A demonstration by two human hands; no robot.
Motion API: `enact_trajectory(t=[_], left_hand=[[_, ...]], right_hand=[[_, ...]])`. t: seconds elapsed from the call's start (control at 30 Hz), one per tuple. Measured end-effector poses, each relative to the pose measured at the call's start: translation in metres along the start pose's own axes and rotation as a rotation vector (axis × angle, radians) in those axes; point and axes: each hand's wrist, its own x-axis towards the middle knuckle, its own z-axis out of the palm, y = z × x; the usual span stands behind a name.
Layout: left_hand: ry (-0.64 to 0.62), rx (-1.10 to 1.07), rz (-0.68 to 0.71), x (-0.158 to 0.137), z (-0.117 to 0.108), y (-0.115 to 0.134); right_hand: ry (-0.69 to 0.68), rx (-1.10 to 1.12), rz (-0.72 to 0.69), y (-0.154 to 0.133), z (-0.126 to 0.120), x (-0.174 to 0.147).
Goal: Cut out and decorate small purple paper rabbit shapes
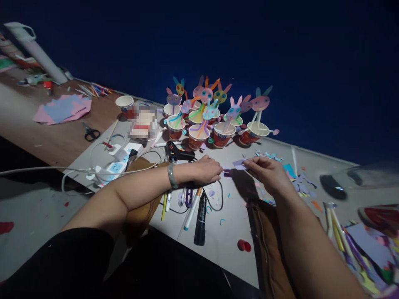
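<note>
Paper scrap (239, 164), purple, is pinched between the fingers of the left hand (205, 170) and right hand (267, 171) just above the desk (224, 236), near the cups (199, 133), seemingly mid-shaping, so steady fingertip control matters.

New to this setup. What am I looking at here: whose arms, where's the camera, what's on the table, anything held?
No machine: a person's bare arms, filmed by one camera worn on their head, looking forward and down. The left hand and right hand pinch a small purple paper piece between them over a grey table. Behind stand paper cups with bunny cutouts on straws. Nearby lie markers, a glue gun, scissors, a power strip and paper scraps.
</note>
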Motion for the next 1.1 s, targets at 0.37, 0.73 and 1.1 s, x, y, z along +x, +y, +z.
enact_trajectory(t=[0.37,0.73,1.1], left_hand=[[-0.071,-0.154,-0.051,0.000,-0.002,-0.005],[-0.050,0.169,-0.156,-0.006,0.003,-0.004],[0.069,0.273,-0.035,0.002,0.014,-0.006]], right_hand=[[0.014,0.042,0.076,-0.004,0.009,-0.002],[0.045,0.006,0.024,-0.003,0.011,-0.002],[0.098,-0.069,0.005,-0.005,0.013,0.000]])
